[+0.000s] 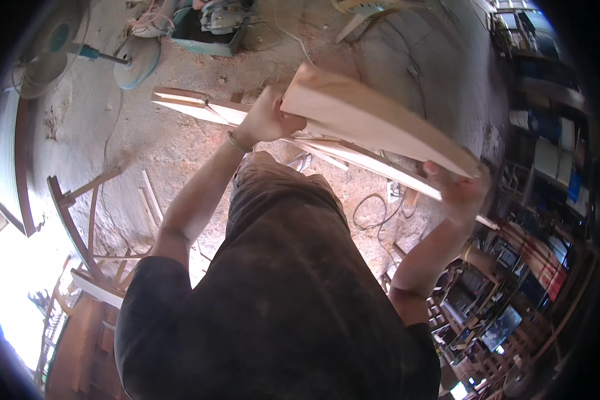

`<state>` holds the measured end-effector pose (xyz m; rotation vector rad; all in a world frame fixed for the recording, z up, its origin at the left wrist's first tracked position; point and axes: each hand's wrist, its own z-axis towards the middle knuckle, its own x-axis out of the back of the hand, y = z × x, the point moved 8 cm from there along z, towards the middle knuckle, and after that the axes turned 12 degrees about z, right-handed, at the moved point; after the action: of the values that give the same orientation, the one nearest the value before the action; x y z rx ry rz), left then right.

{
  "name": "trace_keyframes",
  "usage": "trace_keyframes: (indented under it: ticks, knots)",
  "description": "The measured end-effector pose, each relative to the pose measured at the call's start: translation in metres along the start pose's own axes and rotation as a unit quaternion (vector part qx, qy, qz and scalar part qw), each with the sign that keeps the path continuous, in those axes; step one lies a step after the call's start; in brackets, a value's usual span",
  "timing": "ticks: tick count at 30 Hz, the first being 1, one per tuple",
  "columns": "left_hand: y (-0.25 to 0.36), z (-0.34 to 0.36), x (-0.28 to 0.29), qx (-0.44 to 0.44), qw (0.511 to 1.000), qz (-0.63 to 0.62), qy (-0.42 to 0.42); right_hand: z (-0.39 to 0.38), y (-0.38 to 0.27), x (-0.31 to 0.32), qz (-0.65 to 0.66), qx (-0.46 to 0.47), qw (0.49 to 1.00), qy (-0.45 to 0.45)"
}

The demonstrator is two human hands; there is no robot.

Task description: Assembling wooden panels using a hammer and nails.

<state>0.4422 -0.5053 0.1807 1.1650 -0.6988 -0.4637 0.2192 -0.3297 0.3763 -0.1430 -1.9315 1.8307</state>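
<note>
A wide, pale wooden board [373, 120] is raised in front of me, slanting down from its upper left end to its lower right end. My left hand [271, 118] grips the left end, its fingers closed round the lower corner. At the other end my right hand [457, 190] holds the board, with the thumb on the near side. Below the board lie long, light wooden pieces [373, 162], which pass under both hands. Part of them is hidden by the board and my left hand.
At the far left stands a fan [50, 50] with a round base [137, 62]. A dark green bin [210, 45] holds tools at the back. A wooden frame [80, 220] stands left; crowded shelves [547, 153] line the right. A dark cable [373, 223] loops on the dusty floor.
</note>
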Motion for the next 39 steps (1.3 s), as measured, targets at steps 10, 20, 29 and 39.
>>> trace_keyframes:
  ticks: [10,20,29,39]
  knots:
    - [0.124,0.052,0.017,-0.020,0.999,-0.047,-0.007,-0.019,-0.053,0.070,0.020,0.156,0.985,0.069]
    - [0.173,0.080,0.020,-0.060,0.997,-0.041,-0.028,-0.039,-0.102,0.116,-0.104,0.293,0.948,0.073]
    - [0.183,0.089,0.007,-0.050,0.995,-0.085,-0.033,-0.039,-0.127,0.145,-0.122,0.266,0.956,0.036]
    - [0.209,0.093,0.017,-0.061,0.994,-0.092,-0.019,-0.035,-0.140,0.165,-0.105,0.246,0.963,0.025]
